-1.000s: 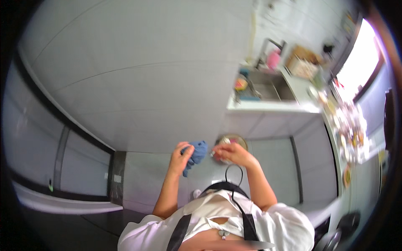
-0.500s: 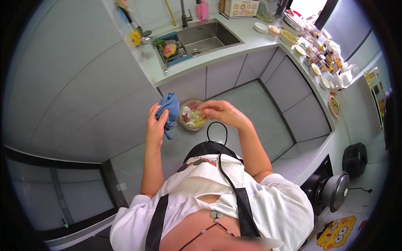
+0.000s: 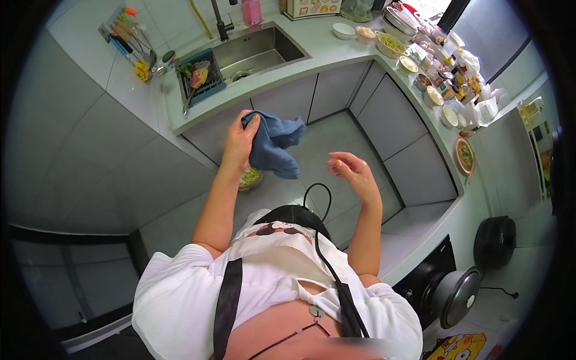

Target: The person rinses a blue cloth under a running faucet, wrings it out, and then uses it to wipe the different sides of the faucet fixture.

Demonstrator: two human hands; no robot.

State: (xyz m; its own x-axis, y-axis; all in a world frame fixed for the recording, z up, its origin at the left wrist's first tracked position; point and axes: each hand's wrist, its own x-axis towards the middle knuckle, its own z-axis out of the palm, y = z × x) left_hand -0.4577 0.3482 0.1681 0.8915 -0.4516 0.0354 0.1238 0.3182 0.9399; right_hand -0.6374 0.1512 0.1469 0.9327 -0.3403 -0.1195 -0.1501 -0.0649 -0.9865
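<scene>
The blue cloth [image 3: 270,144] now spreads wider, likely because the left hand [image 3: 239,139] pinches one edge, the right hand [image 3: 356,174] loosely curled, empty.

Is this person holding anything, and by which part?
The left hand grips a blue cloth by its upper-left edge, the rest hanging loose; the right hand appears empty.

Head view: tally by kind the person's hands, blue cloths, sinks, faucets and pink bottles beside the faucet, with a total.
Left hand and right hand: 2
Blue cloth, held in the left hand: 1
Sink: 1
Faucet: 1
Pink bottle beside the faucet: 1
Total: 6
</scene>
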